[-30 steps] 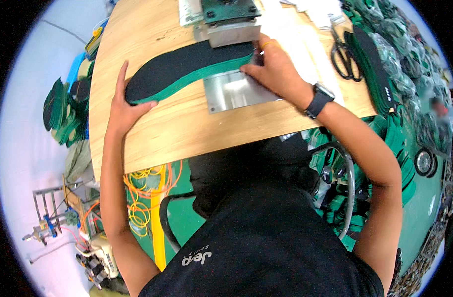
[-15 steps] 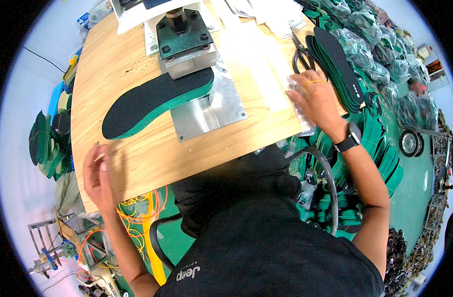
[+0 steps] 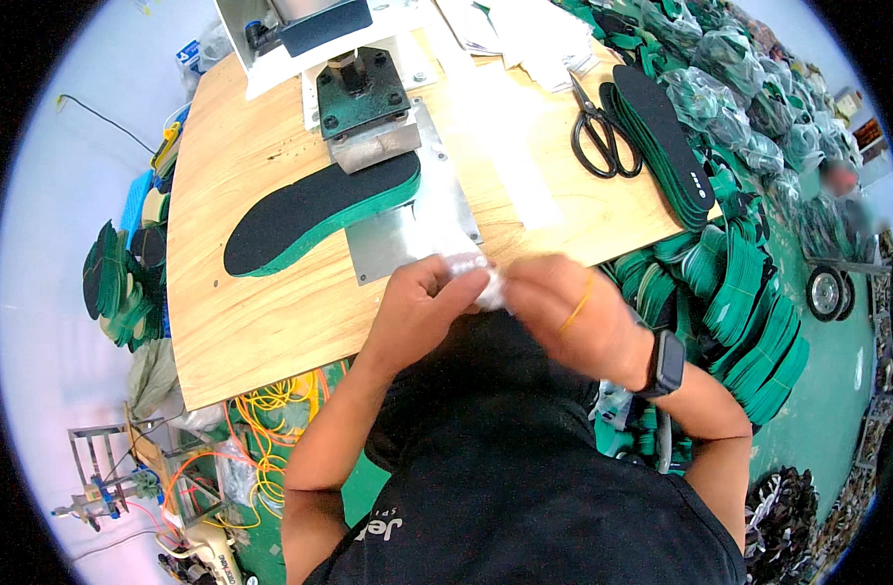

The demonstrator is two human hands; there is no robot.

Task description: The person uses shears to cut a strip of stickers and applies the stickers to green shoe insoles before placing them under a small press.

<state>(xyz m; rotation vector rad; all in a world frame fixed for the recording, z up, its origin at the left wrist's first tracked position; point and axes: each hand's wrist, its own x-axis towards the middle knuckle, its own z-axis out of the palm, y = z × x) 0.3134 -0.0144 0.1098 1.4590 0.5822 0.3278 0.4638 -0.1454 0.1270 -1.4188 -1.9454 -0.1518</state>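
A small crumpled piece of whitish, see-through plastic (image 3: 487,292) is between my two hands, just off the table's front edge. My left hand (image 3: 417,310) is closed, with thumb and fingers pinching its left side. At its right side, my right hand (image 3: 583,317) has its fingers pressed together on the plastic, blurred by motion. A black insole with a green foam edge (image 3: 319,214) lies on the table, its right end under the metal block of a press (image 3: 373,144). Beneath that block is a shiny metal plate (image 3: 373,249).
Black-handled scissors (image 3: 607,141) lie beside a stack of black and green insoles (image 3: 666,146) at the right. White papers (image 3: 524,39) lie at the back. Bundled green insoles (image 3: 739,302) are heaped right of the table (image 3: 271,341). Yellow and orange hoses (image 3: 271,429) run below left.
My right hand has come left from the clear plastic by the scissors. My left hand has moved right from the table's left side, and both hands now meet at the whitish plastic.
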